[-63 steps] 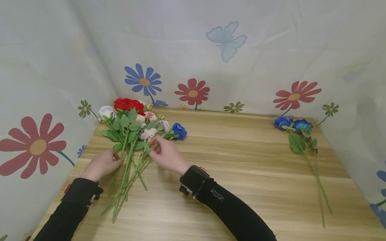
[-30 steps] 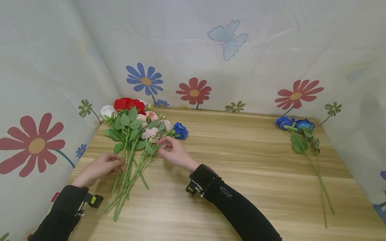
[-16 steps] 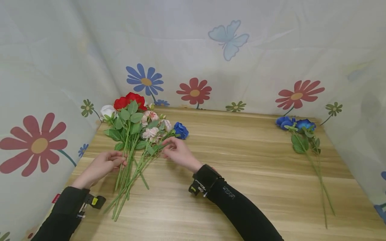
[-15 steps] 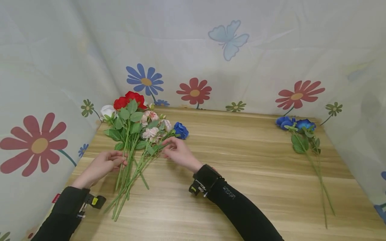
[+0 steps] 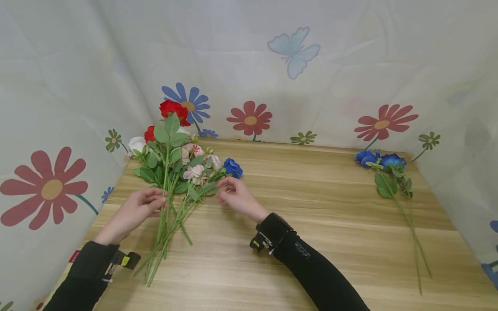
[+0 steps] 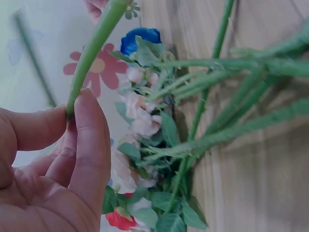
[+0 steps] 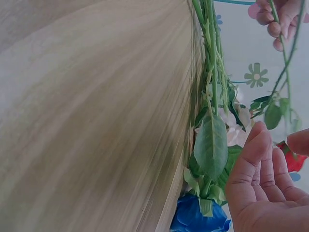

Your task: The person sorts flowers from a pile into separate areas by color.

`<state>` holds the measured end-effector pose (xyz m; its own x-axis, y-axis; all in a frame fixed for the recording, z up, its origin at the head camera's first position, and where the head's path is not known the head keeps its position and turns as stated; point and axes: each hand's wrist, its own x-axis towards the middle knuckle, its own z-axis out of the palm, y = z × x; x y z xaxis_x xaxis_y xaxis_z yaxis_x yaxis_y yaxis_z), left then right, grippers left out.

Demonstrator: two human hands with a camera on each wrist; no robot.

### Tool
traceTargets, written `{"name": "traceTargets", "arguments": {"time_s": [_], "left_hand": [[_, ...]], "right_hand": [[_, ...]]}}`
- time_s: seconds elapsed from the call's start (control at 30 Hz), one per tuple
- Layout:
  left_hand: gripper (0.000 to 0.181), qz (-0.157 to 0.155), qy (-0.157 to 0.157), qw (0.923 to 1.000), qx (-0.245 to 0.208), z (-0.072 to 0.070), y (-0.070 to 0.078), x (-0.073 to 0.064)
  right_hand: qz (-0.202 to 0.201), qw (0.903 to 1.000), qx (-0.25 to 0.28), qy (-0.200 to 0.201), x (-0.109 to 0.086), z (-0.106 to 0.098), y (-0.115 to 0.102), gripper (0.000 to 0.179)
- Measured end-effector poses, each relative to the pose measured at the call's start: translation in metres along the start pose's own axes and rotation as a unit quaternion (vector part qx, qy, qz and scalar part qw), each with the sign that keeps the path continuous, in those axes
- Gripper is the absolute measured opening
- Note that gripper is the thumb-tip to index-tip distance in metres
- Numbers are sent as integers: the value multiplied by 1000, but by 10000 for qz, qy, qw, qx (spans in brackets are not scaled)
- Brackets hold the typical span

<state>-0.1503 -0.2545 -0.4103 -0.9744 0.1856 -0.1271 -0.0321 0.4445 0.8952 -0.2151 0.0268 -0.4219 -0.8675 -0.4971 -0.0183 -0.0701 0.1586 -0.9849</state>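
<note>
My left hand (image 5: 136, 211) pinches the green stem (image 6: 91, 53) of a red rose (image 5: 173, 113) between thumb and forefinger. The rose's head is raised above the other flowers, its leaves just below the bloom. Beneath lies a loose bunch with another red rose (image 5: 149, 134), a white rose (image 5: 137, 144), pale pink flowers (image 5: 193, 172) and a blue rose (image 5: 232, 168). My right hand (image 5: 241, 198) is just in front of the blue rose, beside the bunch's leaves. In the right wrist view its thumb and fingers are apart, with nothing between them.
Two blue flowers (image 5: 393, 160) with long crossed stems lie at the right of the wooden table (image 5: 303, 242). A white curtain (image 5: 330, 86) printed with flowers and a butterfly hangs behind and at both sides. Several bunch stems (image 5: 155, 259) point toward the front.
One red rose has risen up and away from the other as my left hand moved slightly up and right. My right hand has drifted right, away from the pink flowers.
</note>
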Motion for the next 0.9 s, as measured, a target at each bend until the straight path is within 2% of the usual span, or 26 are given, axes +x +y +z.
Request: {"name": "traceTargets", "arguments": {"time_s": [0.13,0.23,0.5,0.67,0.9], "left_hand": [[48,94,114,9998,98,3,7,1],[44,163,85,9998,113,7,11,3],[41,294,-76,9995,-5,20,14,12],[37,272,-103,9995,-78,29,15,18],[35,253,-132,9995,-166,35,16,20]], "right_hand": [[15,10000,-5,71,3,-3,11,28],[62,9999,73,98,3,-5,12,27],[244,9990,356,-120,-3,-8,-1,25],[259,9969,538,-519,-4,-1,-3,30],[493,9875,847,-1232,0,10,2,42]]}}
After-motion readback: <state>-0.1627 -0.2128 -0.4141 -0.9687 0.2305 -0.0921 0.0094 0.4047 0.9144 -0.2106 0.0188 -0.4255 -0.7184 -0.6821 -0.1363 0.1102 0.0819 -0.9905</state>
